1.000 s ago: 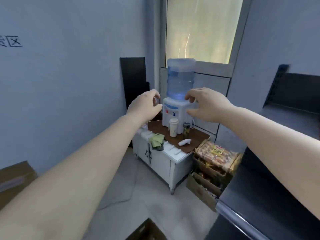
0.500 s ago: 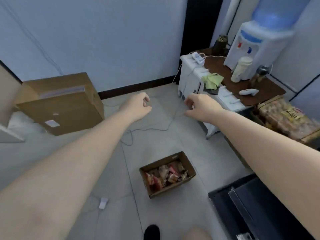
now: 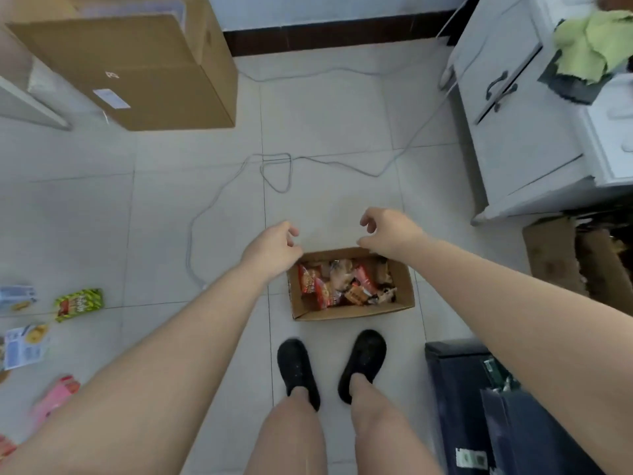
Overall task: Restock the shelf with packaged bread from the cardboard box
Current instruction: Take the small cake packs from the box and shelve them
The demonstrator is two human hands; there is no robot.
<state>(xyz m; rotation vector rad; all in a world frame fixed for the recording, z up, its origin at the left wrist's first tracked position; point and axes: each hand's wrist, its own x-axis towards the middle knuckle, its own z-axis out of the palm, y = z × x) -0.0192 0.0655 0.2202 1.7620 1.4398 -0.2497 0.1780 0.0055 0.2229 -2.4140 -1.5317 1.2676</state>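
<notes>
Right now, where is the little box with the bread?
In the head view, the small cardboard box sits on the floor just ahead of the black shoes, below both hands.

Pale grey tiled floor point(image 3: 325, 114) with thin dark grout lines, evenly and softly lit. Along the top edge, a light wall point(image 3: 325, 8) finished by a dark skirting board point(image 3: 335, 37). At right, a white cabinet point(image 3: 513, 114) with two dark curved door handles point(image 3: 500, 90); on its top, a crumpled green cloth point(image 3: 589, 42). Thin grey cable point(image 3: 274, 173) looping across the tiles toward the cabinet. Upper left, a large closed brown carton point(image 3: 144, 60) bearing a white label. Lower right, a dark unit point(image 3: 479, 406), its make unclear. Lower left, scattered colourful packets point(image 3: 78, 303) lying flat on the tiles.
</notes>
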